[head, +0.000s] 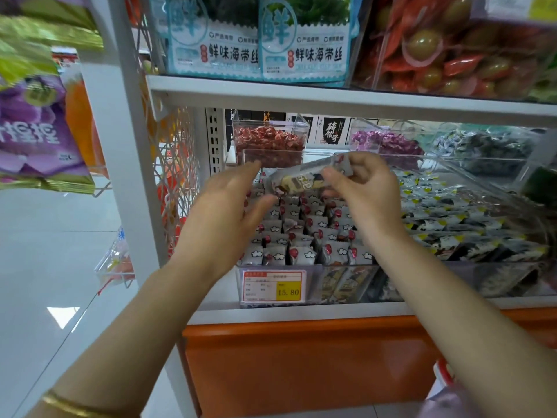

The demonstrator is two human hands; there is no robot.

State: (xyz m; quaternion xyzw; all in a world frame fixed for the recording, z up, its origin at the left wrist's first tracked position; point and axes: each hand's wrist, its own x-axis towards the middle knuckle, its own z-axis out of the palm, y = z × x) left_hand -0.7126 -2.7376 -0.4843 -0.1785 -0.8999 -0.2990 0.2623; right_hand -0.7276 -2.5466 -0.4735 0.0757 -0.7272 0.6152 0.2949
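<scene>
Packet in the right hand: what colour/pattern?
Silvery grey packet with a cream-and-black printed band and red marks near both ends. Head view, slightly blurred.

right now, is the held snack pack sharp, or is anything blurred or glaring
Head view: the snack pack in the right hand is motion-smeared; the purple bags at the left edge blur and bend; the price tag is readable; the floor shows glare.

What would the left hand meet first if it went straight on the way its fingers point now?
Most likely the left end of the long snack packet, which the right hand pinches just ahead of the left hand. Depth is unclear, so it might just miss it.
</scene>
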